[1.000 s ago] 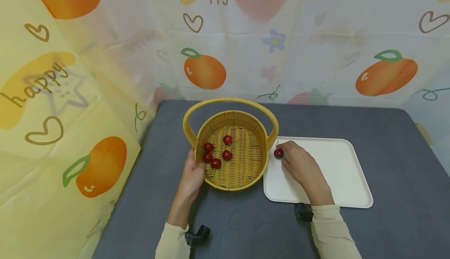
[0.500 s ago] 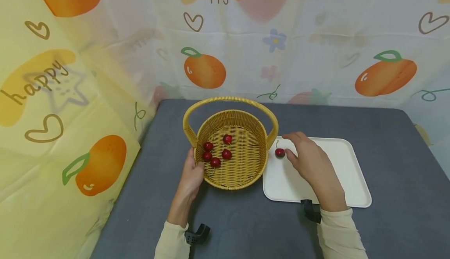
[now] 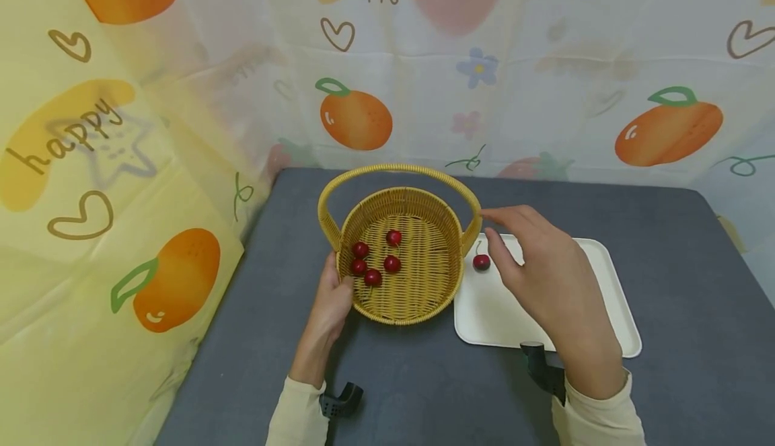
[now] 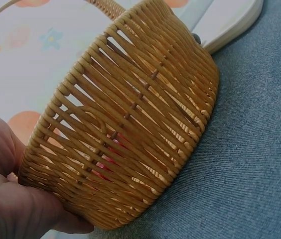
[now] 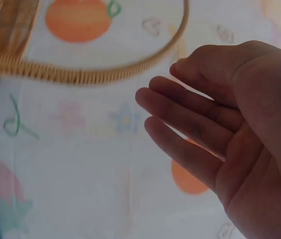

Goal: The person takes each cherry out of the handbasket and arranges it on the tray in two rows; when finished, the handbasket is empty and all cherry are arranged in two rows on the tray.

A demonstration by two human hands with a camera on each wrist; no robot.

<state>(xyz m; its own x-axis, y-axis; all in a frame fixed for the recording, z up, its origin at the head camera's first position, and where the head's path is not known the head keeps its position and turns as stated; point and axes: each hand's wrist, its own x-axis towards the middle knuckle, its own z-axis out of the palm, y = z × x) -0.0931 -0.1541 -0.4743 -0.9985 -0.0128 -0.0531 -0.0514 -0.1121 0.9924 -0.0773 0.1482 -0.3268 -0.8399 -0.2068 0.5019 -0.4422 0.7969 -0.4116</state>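
Observation:
My left hand (image 3: pixel 330 303) grips the left side of a round yellow wicker basket (image 3: pixel 430 284), thumb near the rim. In the left wrist view, its fingers reach along the lower side of the basket wall (image 4: pixel 130 109). Several dark red cherries (image 3: pixel 391 264) lie in the basket's left half. One cherry (image 3: pixel 481 262) with its stem up rests on a white tray (image 3: pixel 493 321), near the tray's left edge. Over that tray is my right hand (image 3: pixel 557 284), holding nothing, fingertips close to the basket's handle (image 3: pixel 399 168). The right wrist view shows its fingers (image 5: pixel 190 114) loosely extended and apart.
A grey cloth (image 3: pixel 412 392) covers the table under basket and tray. Behind it hangs a white curtain (image 3: pixel 412 96) printed with oranges, and a yellowish one (image 3: pixel 36 311) borders the left. Black wrist mounts (image 3: pixel 342 400) sit on both forearms.
My right hand has moved off the cherry, which stays on the tray, then risen with its fingers spreading towards the handle. The left hand and basket stay in place.

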